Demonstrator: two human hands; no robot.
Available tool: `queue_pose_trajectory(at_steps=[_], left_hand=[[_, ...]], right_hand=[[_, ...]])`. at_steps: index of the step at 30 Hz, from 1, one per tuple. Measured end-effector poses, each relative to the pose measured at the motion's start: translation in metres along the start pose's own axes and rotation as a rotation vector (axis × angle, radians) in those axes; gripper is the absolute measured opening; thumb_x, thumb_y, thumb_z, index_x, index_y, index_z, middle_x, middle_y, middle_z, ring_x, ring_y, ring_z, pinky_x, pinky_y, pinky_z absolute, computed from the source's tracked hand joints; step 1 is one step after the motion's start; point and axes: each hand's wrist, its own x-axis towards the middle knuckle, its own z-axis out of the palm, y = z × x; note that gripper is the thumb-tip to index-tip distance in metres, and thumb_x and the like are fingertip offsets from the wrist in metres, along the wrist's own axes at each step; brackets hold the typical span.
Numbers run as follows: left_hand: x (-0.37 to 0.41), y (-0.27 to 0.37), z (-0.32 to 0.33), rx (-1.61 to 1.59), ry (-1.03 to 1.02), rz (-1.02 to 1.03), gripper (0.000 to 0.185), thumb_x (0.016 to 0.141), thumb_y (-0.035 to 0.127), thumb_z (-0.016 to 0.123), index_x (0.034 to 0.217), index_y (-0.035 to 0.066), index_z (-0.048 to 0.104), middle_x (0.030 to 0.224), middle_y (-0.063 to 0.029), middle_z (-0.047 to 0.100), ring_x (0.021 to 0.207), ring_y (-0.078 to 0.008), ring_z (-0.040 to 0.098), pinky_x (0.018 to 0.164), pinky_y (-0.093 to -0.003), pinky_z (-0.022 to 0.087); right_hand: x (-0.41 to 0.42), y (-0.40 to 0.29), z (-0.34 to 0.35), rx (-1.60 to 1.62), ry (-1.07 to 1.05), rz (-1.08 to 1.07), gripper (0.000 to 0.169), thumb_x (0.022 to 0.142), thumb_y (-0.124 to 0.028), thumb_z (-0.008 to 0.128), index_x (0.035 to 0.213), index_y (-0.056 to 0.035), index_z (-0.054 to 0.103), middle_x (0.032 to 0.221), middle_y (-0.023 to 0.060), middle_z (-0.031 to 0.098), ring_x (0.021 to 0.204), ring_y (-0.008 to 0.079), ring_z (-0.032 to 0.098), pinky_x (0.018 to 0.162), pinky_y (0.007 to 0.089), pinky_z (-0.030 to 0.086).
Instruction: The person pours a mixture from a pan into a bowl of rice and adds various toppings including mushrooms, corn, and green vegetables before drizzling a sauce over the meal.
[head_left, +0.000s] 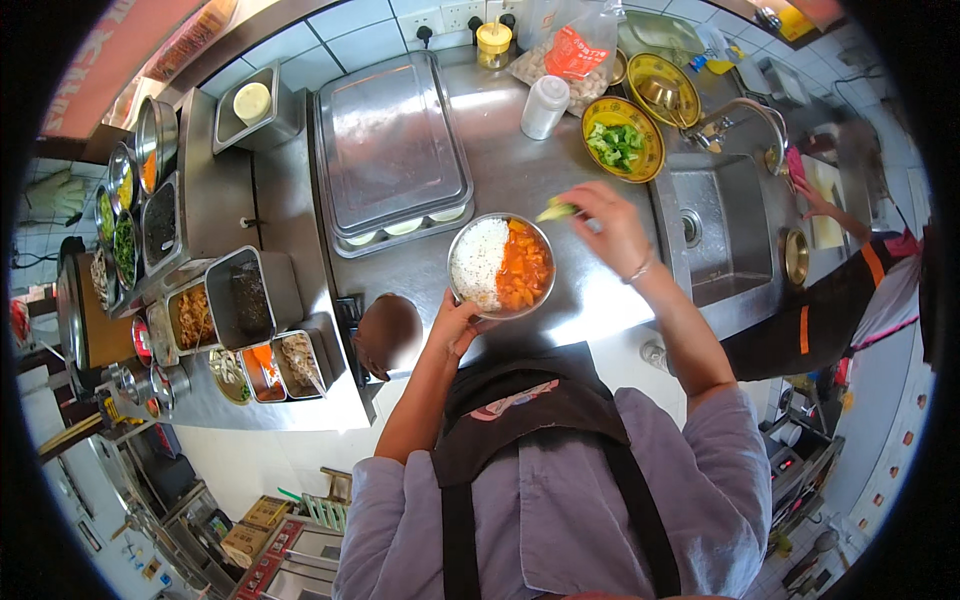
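My left hand grips the near left rim of a round metal bowl over the counter's front part. White rice with dark specks fills the bowl's left half, and an orange-red saucy dish fills the right. Up and to the right of the bowl, my right hand pinches a pale green vegetable piece, blurred, probably broccoli. Behind that hand stands a yellow patterned bowl with green broccoli florets in it.
A lidded steel tray takes up the counter's left part. A white shaker jar and a bag of pale pieces stand at the back. On the right are a sink and another person's hand. Food containers line the left counter.
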Motion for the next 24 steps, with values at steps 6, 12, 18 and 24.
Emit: queue_pose_trajectory(at_steps=[6,12,18,24], left_hand=[[-0.08,0.053,0.025,-0.002,-0.101,0.07,0.068,0.073,-0.006,0.051,0.133,0.012,0.023,0.132,-0.0133,0.04,0.117,-0.0335,0.05,0.087,-0.0566,0.05],[-0.121,0.082,0.014,-0.038,-0.134,0.115,0.072,0.073,-0.008,0.05,0.134,0.013,0.019,0.133,-0.0123,0.037,0.12,-0.0329,0.047,0.089,-0.0586,0.048],[-0.139,0.098,0.002,-0.052,-0.171,0.119,0.074,0.074,-0.011,0.048,0.136,0.013,0.016,0.135,-0.0131,0.035,0.12,-0.0331,0.046,0.089,-0.0597,0.047],[-0.131,0.107,-0.01,-0.132,-0.168,0.085,0.073,0.075,-0.01,0.05,0.136,0.013,0.018,0.132,-0.0141,0.039,0.119,-0.0345,0.047,0.09,-0.0624,0.046]], right_hand=[[0.03,-0.071,0.045,-0.554,-0.053,-0.417,0.008,0.072,-0.008,0.057,0.08,-0.0063,0.058,0.083,0.0068,0.056,0.076,0.0227,0.061,0.065,0.0317,0.052],[0.046,-0.114,0.064,-0.651,-0.069,-0.553,0.005,0.071,-0.009,0.057,0.076,-0.007,0.057,0.079,0.0061,0.054,0.075,0.0212,0.06,0.065,0.0308,0.052],[0.052,-0.127,0.086,-0.642,-0.165,-0.566,0.014,0.071,-0.007,0.056,0.084,-0.0042,0.057,0.088,0.0074,0.058,0.08,0.0226,0.061,0.07,0.0306,0.052],[0.059,-0.13,0.095,-0.643,-0.252,-0.536,0.013,0.075,-0.007,0.055,0.086,-0.0054,0.061,0.089,0.0087,0.063,0.082,0.0237,0.064,0.07,0.0311,0.053]])
